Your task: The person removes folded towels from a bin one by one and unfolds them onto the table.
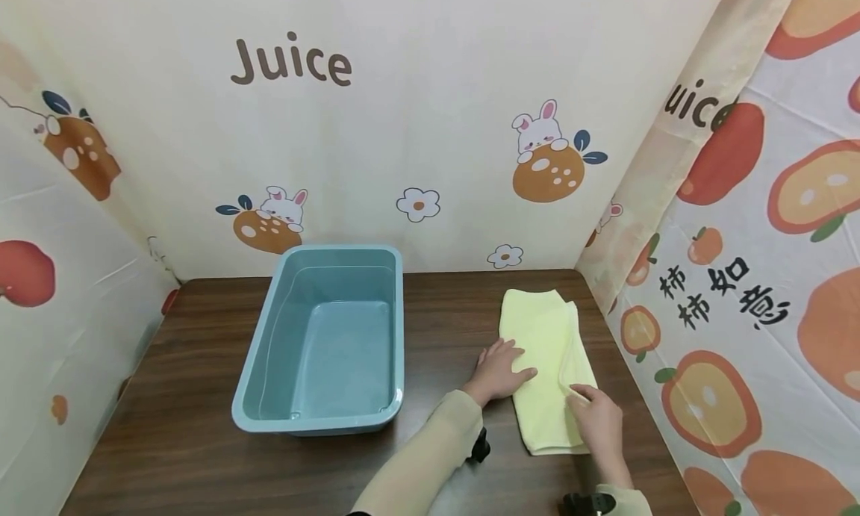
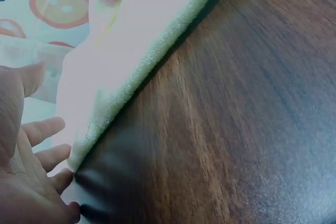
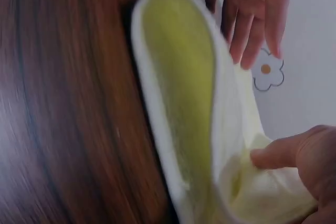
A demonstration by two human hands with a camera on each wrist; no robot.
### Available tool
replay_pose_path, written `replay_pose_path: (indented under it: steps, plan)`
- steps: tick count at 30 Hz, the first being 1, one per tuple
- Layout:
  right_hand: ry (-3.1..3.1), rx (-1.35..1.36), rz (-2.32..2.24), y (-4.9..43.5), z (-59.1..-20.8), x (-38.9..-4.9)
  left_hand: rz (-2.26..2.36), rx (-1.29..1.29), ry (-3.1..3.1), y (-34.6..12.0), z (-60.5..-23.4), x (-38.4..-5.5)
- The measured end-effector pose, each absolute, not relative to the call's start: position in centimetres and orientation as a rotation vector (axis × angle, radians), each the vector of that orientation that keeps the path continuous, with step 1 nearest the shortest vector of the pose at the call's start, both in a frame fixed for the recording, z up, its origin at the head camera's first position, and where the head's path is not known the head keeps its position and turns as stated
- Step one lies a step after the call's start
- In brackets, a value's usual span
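Note:
A pale yellow towel (image 1: 537, 329) lies folded in a long strip on the right side of the table. My left hand (image 1: 499, 370) rests along its left edge, fingers spread and fairly straight, thumb over the cloth. On the other side, my right hand (image 1: 598, 423) pinches the upper layer near the right edge between thumb and fingers. The right wrist view shows this layer of the towel (image 3: 228, 108) lifted, with a rounded opening between the layers. In the left wrist view the spread fingers (image 2: 47, 127) of my left hand meet the thick folded edge.
A blue-grey plastic basin (image 1: 398, 337) stands left of the towel with nothing inside. The dark wood table (image 1: 181, 396) is bounded by a printed cloth backdrop (image 1: 416, 128) behind and a fruit-patterned cloth (image 1: 732, 322) on the right.

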State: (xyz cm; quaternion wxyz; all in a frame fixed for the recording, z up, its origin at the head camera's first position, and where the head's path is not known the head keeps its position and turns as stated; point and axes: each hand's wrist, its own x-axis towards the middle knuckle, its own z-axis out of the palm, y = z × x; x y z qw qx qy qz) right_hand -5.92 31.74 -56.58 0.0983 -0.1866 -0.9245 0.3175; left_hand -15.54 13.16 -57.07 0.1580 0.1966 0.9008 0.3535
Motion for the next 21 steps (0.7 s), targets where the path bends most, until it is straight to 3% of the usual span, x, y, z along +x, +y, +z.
replay_pose_path:
  steps: [15,21]
  plan:
    - [-2.568,0.006,1.101,27.0,-56.6,-6.0,1.234,0.486,2.497,13.0,-56.3,-15.9]
    - [-2.554,0.1,1.018,25.3,-56.7,-6.1,1.437,0.374,2.451,12.8,-57.0,-16.1]
